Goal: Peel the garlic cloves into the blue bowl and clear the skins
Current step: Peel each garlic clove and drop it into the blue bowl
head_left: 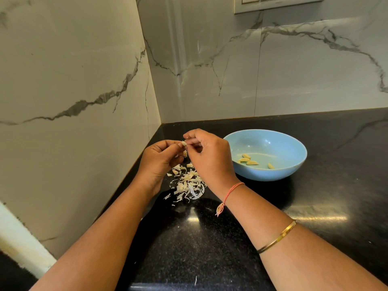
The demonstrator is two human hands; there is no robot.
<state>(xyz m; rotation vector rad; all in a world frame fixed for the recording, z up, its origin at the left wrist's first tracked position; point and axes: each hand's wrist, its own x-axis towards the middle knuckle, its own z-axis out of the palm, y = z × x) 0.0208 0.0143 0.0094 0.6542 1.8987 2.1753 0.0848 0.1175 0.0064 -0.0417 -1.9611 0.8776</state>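
Pinching small pale garlic clove (pixel 184 143) between fingers (pixel 192 134) of left hand (pixel 158 161) and right hand (pixel 211 157); round light-blue bowl (pixel 279 172) lies rightward, nearer right hand.

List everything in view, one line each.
blue bowl: one, light blue, counter, right of the hands
peeled cloves: at least four, pale yellow, inside the bowl
skins: one pile, whitish, counter below the hands
garlic clove: one, whitish, between both hands
counter: one, speckled black, foreground
wall tiles: several, white veined grey, behind and left
switch plate: one, white, top edge
thread bracelet: one, orange, right wrist
bangle: one, gold, right forearm
left hand: one, pinches the garlic clove
right hand: one, pinches the garlic clove
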